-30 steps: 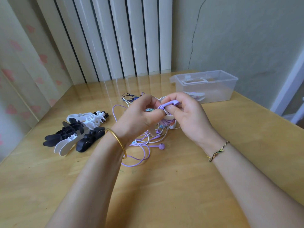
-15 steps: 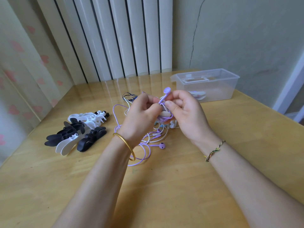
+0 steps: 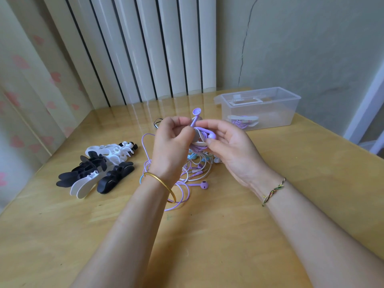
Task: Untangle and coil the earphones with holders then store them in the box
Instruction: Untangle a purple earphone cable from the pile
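Head view: both hands are raised over the table [image 3: 207,235], mid-frame. The left hand [image 3: 172,142] has its fingers curled, pinching the purple earphones [image 3: 196,112] at the stem, w/ one bud poking up above the knuckles. The right hand [image 3: 230,146] has thumb & fingers curled round a pale holder [image 3: 199,141]. A 2nd purple bud sits at its thumb tip, cord wrapped on the holder. The hands hide most of the holder, so I can't tell how many turns are on it.

Directly under the hands is a tangle of earphones [image 3: 195,169]: purple, white & blue cords mixed, jacks showing, partly hidden by the left wrist. A loose purple bud [image 3: 202,185] lies at its near edge, and a black cord loop [image 3: 158,121] peeks out behind the left hand.

To the left, well apart from the tangle, is a pile of spare holders [image 3: 99,167], black & white, overlapping.

At back right is the clear box [image 3: 259,107], open top, near the table's far edge. Inside it is a coiled purple set on a white holder [image 3: 243,121].

There's a gold bangle [image 3: 162,183] on the left wrist and a braided bracelet [image 3: 273,190] on the right. Behind are vertical blinds [image 3: 145,48], a cracked wall [image 3: 311,48] and a curtain w/ pink hearts [image 3: 20,80] at left.
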Tool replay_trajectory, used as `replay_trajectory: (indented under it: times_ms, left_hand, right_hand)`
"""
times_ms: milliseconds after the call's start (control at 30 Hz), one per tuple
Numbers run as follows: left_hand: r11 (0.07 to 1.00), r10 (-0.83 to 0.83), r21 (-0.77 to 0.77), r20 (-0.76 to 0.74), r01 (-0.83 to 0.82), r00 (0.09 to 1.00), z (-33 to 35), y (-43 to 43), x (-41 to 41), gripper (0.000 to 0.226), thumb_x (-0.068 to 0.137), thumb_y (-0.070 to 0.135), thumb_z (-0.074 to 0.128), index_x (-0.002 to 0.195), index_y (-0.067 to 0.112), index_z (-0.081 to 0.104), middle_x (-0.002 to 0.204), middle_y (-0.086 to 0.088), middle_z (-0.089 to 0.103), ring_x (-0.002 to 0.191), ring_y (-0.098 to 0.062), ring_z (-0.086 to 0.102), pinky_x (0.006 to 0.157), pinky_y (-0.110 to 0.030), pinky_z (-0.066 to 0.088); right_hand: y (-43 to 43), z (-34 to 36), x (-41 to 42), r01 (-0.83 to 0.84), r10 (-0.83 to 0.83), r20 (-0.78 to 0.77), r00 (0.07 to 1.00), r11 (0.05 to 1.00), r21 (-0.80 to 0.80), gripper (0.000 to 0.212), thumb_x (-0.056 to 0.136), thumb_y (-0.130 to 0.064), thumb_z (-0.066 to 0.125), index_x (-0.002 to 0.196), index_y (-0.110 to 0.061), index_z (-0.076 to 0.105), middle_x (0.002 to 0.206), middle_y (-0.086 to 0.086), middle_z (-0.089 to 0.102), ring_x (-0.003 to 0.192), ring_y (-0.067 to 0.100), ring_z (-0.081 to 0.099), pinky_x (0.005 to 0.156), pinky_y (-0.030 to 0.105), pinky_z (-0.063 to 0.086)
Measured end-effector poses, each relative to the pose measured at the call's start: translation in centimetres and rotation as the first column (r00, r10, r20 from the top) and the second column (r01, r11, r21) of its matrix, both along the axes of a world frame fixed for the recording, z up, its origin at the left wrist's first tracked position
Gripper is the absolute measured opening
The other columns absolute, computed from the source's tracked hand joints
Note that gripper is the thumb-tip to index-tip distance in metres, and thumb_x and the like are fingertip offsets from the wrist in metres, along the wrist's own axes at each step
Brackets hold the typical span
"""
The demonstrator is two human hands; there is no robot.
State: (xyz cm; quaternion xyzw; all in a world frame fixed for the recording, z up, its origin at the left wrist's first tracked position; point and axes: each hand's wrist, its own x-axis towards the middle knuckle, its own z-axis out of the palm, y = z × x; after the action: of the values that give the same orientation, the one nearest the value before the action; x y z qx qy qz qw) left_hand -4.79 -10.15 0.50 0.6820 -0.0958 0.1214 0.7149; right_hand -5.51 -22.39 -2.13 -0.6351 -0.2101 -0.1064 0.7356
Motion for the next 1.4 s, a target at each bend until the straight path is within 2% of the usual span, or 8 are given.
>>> replay_trajectory:
  times_ms: [267, 367, 500, 700, 867, 967, 1133, 1400]
  left_hand:
    - [0.997, 0.002, -0.078, -0.066, -0.007, 0.998, -0.1, -0.6, 0.1, 0.018, 0.083, 0.000, 0.049, 0.099, -0.003, 0.057, 0.080, -0.018, 0.063, 0.059, -0.025, 0.060, 0.057, -0.032, 0.051]
    - [0.992, -0.016, -0.128, -0.111, 0.002, 0.994, -0.1, -0.8, 0.0, 0.014, 0.081, 0.005, 0.049, 0.088, 0.004, 0.061, 0.080, -0.017, 0.061, 0.067, -0.027, 0.054, 0.067, -0.043, 0.043]
    - [0.985, -0.078, -0.163, -0.161, 0.051, 0.984, -0.2, -0.9, -0.2, 0.029, 0.076, 0.010, 0.046, 0.095, -0.007, 0.059, 0.082, -0.020, 0.054, 0.071, -0.031, 0.045, 0.063, -0.038, 0.036]
    - [0.984, -0.118, -0.152, -0.146, 0.096, 0.982, 0.0, -0.8, 0.2, 0.019, 0.089, -0.007, 0.039, 0.086, -0.001, 0.057, 0.074, -0.017, 0.054, 0.060, -0.025, 0.049, 0.055, -0.029, 0.034]
    - [0.989, -0.122, -0.099, -0.111, 0.111, 0.986, -0.1, -0.7, 0.0, 0.020, 0.087, -0.005, 0.044, 0.086, 0.004, 0.062, 0.075, -0.018, 0.061, 0.065, -0.027, 0.053, 0.062, -0.035, 0.036]
    - [0.991, -0.124, -0.062, -0.094, 0.118, 0.988, -0.3, -0.5, 0.0, 0.031, 0.090, -0.007, 0.041, 0.085, 0.011, 0.066, 0.066, -0.005, 0.065, 0.055, -0.019, 0.057, 0.054, -0.028, 0.037]
    - [0.976, -0.211, 0.029, -0.148, 0.218, 0.966, -0.8, -0.5, 0.1, 0.024, 0.100, 0.016, 0.044, 0.094, 0.010, 0.067, 0.073, -0.011, 0.058, 0.059, -0.018, 0.048, 0.055, -0.030, 0.030]
    - [0.938, -0.290, 0.123, -0.236, 0.324, 0.928, -0.3, 0.4, 0.1, 0.026, 0.095, 0.003, 0.045, 0.105, 0.007, 0.068, 0.075, -0.013, 0.056, 0.053, -0.017, 0.045, 0.044, -0.020, 0.028]
  right_hand:
    - [0.2, 0.1, -0.2, 0.140, -0.127, 0.133, 0.983, 0.986, -0.094, 0.045, 0.080, 0.011, 0.046, 0.102, -0.026, 0.061, 0.107, -0.002, 0.064, 0.103, 0.014, 0.061, 0.086, 0.020, 0.049]
    - [0.4, 0.1, -0.1, 0.195, -0.182, 0.163, 0.970, 0.978, -0.069, 0.055, 0.082, 0.018, 0.046, 0.105, -0.031, 0.055, 0.103, -0.004, 0.062, 0.096, 0.007, 0.059, 0.082, 0.016, 0.048]
    - [0.4, -0.1, 0.0, 0.261, -0.223, 0.238, 0.945, 0.954, -0.145, 0.056, 0.082, 0.015, 0.047, 0.103, -0.036, 0.054, 0.107, -0.009, 0.057, 0.099, 0.006, 0.055, 0.084, 0.020, 0.049]
    - [0.3, -0.1, 0.5, 0.410, -0.289, 0.398, 0.871, 0.873, -0.262, 0.046, 0.076, 0.009, 0.042, 0.112, -0.009, 0.065, 0.113, -0.001, 0.052, 0.110, 0.012, 0.054, 0.091, 0.026, 0.047]
    - [-0.1, 0.0, 0.6, 0.389, -0.343, 0.221, 0.913, 0.894, -0.221, 0.033, 0.080, 0.011, 0.051, 0.103, -0.006, 0.067, 0.101, -0.007, 0.050, 0.093, 0.018, 0.056, 0.075, 0.032, 0.053]
    - [-0.3, 0.4, 0.2, 0.304, -0.294, 0.089, 0.952, 0.945, -0.124, 0.025, 0.077, -0.007, 0.058, 0.092, -0.026, 0.063, 0.096, -0.002, 0.064, 0.087, 0.013, 0.062, 0.076, 0.026, 0.053]
    - [-0.9, 0.5, -0.2, 0.419, -0.388, 0.163, 0.907, 0.875, -0.244, 0.024, 0.086, -0.011, 0.063, 0.082, -0.034, 0.057, 0.074, -0.005, 0.067, 0.063, 0.006, 0.057, 0.053, 0.019, 0.048]
    - [-1.9, 2.0, -0.5, 0.236, -0.250, -0.036, 0.968, 0.946, -0.222, 0.030, 0.090, -0.014, 0.050, 0.106, -0.037, 0.060, 0.078, 0.000, 0.058, 0.063, 0.014, 0.057, 0.059, 0.029, 0.049]
